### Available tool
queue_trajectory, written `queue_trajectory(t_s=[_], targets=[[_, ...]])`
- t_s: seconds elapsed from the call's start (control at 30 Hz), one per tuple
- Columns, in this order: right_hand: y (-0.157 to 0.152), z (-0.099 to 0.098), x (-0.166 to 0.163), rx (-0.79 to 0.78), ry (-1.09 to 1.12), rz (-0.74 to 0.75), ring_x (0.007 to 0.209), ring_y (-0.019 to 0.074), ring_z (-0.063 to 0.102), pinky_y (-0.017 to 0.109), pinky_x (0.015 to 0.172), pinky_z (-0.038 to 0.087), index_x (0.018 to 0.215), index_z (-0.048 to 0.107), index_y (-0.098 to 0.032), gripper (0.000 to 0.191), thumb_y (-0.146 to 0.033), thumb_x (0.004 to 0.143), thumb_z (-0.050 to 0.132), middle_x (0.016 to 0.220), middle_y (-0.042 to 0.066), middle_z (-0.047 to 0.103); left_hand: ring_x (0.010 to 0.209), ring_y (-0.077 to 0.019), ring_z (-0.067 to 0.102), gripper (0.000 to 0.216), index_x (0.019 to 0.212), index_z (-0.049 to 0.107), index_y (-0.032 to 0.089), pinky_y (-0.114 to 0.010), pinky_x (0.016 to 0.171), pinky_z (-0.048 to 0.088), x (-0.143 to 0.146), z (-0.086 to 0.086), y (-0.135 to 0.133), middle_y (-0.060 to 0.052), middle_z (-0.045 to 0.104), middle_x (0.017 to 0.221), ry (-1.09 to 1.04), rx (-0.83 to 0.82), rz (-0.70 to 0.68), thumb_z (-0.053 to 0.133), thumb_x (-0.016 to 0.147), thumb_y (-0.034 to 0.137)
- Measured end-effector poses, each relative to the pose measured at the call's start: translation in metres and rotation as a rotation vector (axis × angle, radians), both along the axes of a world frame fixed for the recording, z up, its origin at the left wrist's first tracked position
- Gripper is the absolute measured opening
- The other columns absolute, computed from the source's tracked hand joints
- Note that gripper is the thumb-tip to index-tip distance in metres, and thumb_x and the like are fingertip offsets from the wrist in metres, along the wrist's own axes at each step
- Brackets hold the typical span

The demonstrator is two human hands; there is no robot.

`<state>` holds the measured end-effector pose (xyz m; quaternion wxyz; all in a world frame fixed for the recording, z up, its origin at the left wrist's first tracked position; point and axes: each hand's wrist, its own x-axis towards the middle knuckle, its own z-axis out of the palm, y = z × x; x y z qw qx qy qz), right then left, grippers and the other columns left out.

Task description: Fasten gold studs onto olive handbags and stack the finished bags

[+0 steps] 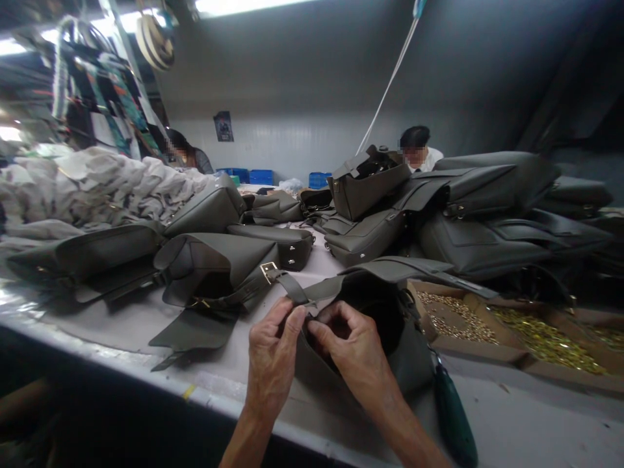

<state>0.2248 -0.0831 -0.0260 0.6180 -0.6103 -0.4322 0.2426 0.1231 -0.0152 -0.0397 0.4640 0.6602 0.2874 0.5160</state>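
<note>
My left hand (273, 354) and my right hand (353, 344) meet at the rim of an open grey-green leather bag (407, 344) at the table's near edge. Both pinch the rim where a grey strap (297, 289) joins it. The strap runs up and left to a brass buckle (268, 270) on a neighbouring bag (214, 263). Fingers of both hands are curled shut on the bag's edge.
Many more grey bags are piled across the table (511, 416), left and right. Cardboard trays (487, 354) of small brass fittings (546, 338) sit at the right. A green-handled tool (453, 416) lies by the bag. White cloth (97, 185) is heaped far left. Two people sit behind.
</note>
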Motion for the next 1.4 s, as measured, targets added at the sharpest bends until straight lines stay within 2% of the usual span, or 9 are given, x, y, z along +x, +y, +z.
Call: queue_trajectory(t_s=[0.27,0.37,0.53,0.87,1.0,1.1,1.17,1.27,1.4], targets=[[0.011,-0.003,0.007,-0.057,0.029,-0.002,0.055,0.0130,0.054,0.022,0.050,0.040,0.070,0.054,-0.017,0.028,-0.040,0.072,0.070,0.061,-0.001,0.057,0.076,-0.0150,0.057,0.022,0.087,0.070,0.018,-0.021,0.071,0.044,-0.001,0.000,0.006,-0.001,0.063,0.079,0.045,0.151,0.041,0.058,0.086,0.036],[0.013,0.002,0.010,-0.079,-0.044,-0.013,0.056,0.0114,0.052,0.021,0.050,0.038,0.071,0.056,-0.016,0.023,-0.035,0.072,0.069,0.062,-0.002,0.056,0.080,-0.0165,0.059,0.025,0.086,0.069,0.016,-0.022,0.072,0.045,0.001,-0.005,0.011,-0.002,0.066,0.083,-0.015,0.025,0.049,0.064,0.081,0.041],[0.012,0.009,0.013,-0.101,-0.091,-0.007,0.055,0.0107,0.050,0.021,0.049,0.035,0.068,0.058,-0.015,0.017,-0.028,0.070,0.070,0.059,-0.003,0.055,0.060,-0.0112,0.057,0.031,0.078,0.060,0.016,-0.018,0.055,0.044,0.003,-0.003,0.012,0.002,0.062,0.066,-0.230,-0.420,-0.241,0.071,0.074,0.045],[0.013,0.009,0.015,-0.098,-0.078,0.057,0.055,0.0131,0.059,0.021,0.050,0.042,0.071,0.057,-0.015,0.016,-0.027,0.074,0.068,0.061,0.000,0.061,0.058,-0.0088,0.053,0.034,0.088,0.063,0.015,-0.015,0.051,0.040,0.004,-0.001,0.012,0.002,0.062,0.067,-0.218,-0.367,-0.222,0.071,0.074,0.045],[-0.011,0.031,0.006,0.016,-0.397,-0.079,0.061,0.0138,0.059,0.024,0.056,0.044,0.071,0.054,-0.017,0.014,-0.021,0.078,0.066,0.069,0.001,0.062,0.062,-0.0099,0.052,0.035,0.088,0.062,0.016,-0.017,0.054,0.041,0.002,-0.002,0.015,0.002,0.061,0.071,-0.166,-0.335,-0.196,0.068,0.076,0.048],[-0.053,0.055,0.008,0.278,-0.829,-0.308,0.078,0.0146,0.062,0.025,0.071,0.048,0.084,0.054,-0.020,0.006,-0.015,0.088,0.054,0.088,0.004,0.063,0.063,-0.0100,0.049,0.034,0.082,0.060,0.016,-0.017,0.056,0.039,0.000,-0.001,0.019,0.002,0.057,0.070,-0.138,-0.308,-0.188,0.065,0.079,0.050],[-0.082,0.058,0.019,0.286,-1.053,-0.506,0.082,0.0158,0.063,0.025,0.073,0.047,0.093,0.053,-0.022,0.005,-0.020,0.093,0.049,0.091,0.005,0.064,0.065,-0.0103,0.048,0.033,0.081,0.060,0.017,-0.018,0.059,0.039,-0.001,0.002,0.021,0.003,0.055,0.070,-0.086,-0.248,-0.150,0.060,0.082,0.050],[-0.114,0.030,0.047,0.037,-1.279,-0.637,0.069,0.0178,0.064,0.028,0.061,0.046,0.095,0.053,-0.021,0.020,-0.032,0.098,0.037,0.085,0.006,0.064,0.075,-0.0120,0.052,0.028,0.093,0.062,0.019,-0.019,0.068,0.039,-0.002,0.010,0.020,0.002,0.059,0.078,0.043,-0.118,-0.076,0.057,0.084,0.046],[-0.131,-0.038,0.079,-0.308,-1.313,-0.621,0.059,0.0215,0.063,0.033,0.048,0.045,0.092,0.057,-0.019,0.044,-0.045,0.098,0.022,0.082,0.008,0.063,0.077,-0.0138,0.055,0.020,0.098,0.060,0.020,-0.022,0.072,0.040,-0.002,0.022,0.012,0.002,0.062,0.083,0.204,0.020,-0.021,0.057,0.082,0.032]])
